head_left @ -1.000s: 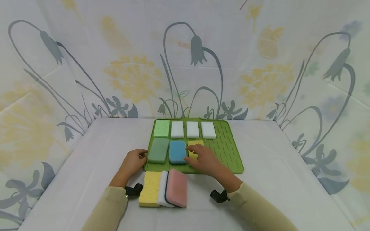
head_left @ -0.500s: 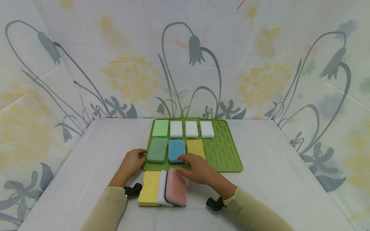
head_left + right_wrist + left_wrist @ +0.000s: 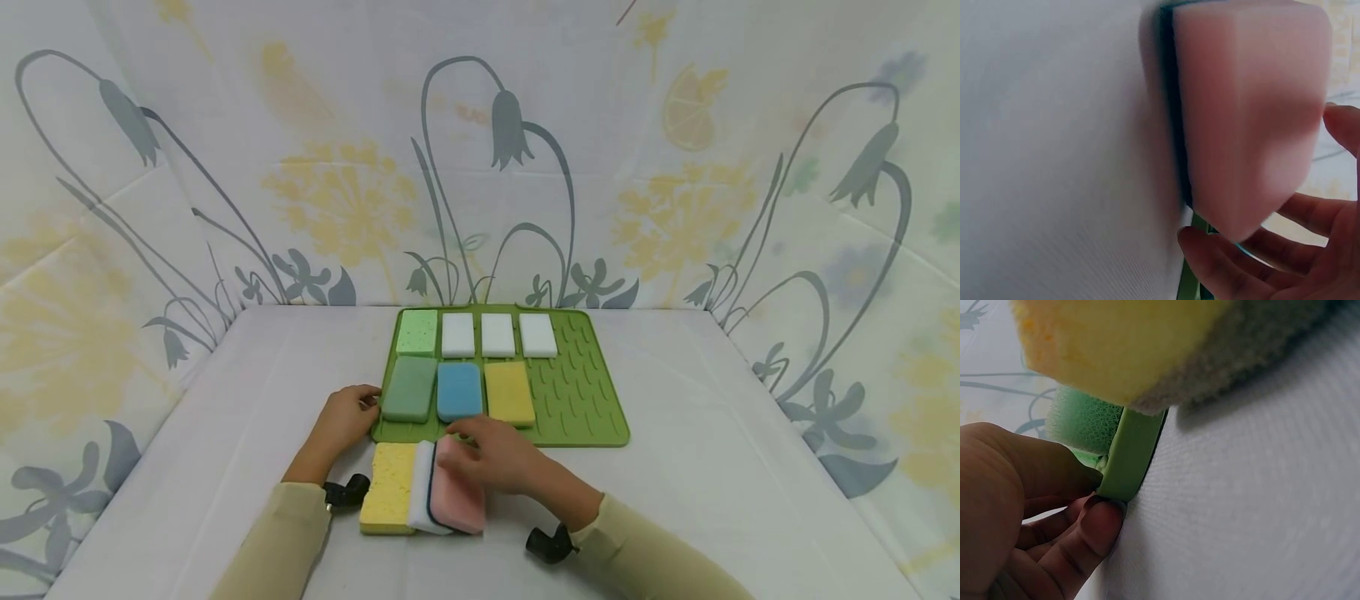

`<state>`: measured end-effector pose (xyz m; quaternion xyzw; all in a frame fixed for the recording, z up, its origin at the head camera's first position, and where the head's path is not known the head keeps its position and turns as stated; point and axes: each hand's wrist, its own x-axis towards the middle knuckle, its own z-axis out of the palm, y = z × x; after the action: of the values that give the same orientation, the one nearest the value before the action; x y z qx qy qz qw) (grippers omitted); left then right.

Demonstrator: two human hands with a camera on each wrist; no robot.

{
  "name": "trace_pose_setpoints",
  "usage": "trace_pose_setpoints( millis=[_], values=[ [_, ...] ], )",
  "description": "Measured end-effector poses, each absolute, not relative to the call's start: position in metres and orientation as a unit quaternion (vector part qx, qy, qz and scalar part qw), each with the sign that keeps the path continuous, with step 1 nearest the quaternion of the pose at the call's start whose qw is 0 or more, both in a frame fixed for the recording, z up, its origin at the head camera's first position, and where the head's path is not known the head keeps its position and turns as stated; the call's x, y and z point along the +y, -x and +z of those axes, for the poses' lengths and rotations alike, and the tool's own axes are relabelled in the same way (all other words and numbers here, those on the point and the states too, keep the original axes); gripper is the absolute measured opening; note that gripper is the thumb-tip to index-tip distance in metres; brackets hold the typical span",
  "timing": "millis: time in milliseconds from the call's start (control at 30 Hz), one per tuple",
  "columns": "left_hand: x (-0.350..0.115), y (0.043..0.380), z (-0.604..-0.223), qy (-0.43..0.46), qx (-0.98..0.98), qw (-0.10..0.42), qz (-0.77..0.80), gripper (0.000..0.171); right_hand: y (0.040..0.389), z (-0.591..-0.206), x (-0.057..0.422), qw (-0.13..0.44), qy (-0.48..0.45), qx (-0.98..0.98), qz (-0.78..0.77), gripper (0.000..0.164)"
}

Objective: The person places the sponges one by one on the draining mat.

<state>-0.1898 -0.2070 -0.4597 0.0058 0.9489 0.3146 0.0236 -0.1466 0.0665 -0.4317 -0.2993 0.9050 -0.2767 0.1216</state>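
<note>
My left hand [image 3: 347, 421] pinches the left edge of a ridged green mat [image 3: 577, 400] between thumb and finger; the left wrist view shows the pinched mat edge [image 3: 1129, 453] up close. At the near side, a pink sponge [image 3: 461, 492] with a dark scouring layer leans on a white sponge [image 3: 423, 500], beside a yellow sponge [image 3: 387, 492]. My right hand [image 3: 495, 457] is at the pink sponge's far end. In the right wrist view, its thumb is by the top face and its fingers spread around the end, not visibly gripping.
On the mat's back row lie a light green sponge [image 3: 417, 333] and white sponges [image 3: 498, 335]. In front of them lie a dark green sponge [image 3: 409, 390], a blue sponge [image 3: 459, 392] and another yellow sponge [image 3: 510, 393]. A patterned cloth [image 3: 480, 167] hangs behind the table.
My right hand has moved from the yellow sponge on the mat, nearer and leftward, to the pink sponge. The yellow sponge lies uncovered on the mat. My left hand has stayed at the mat's edge.
</note>
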Motion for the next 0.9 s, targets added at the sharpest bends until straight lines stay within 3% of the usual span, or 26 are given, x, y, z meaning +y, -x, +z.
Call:
trace_pose_setpoints(
  millis=[900],
  values=[
    [-0.207,0.19,-0.46,-0.007,0.95,0.023,0.312,0.038,0.147,-0.419,0.074,0.109,0.28,0.9,-0.316,0.047]
  ],
)
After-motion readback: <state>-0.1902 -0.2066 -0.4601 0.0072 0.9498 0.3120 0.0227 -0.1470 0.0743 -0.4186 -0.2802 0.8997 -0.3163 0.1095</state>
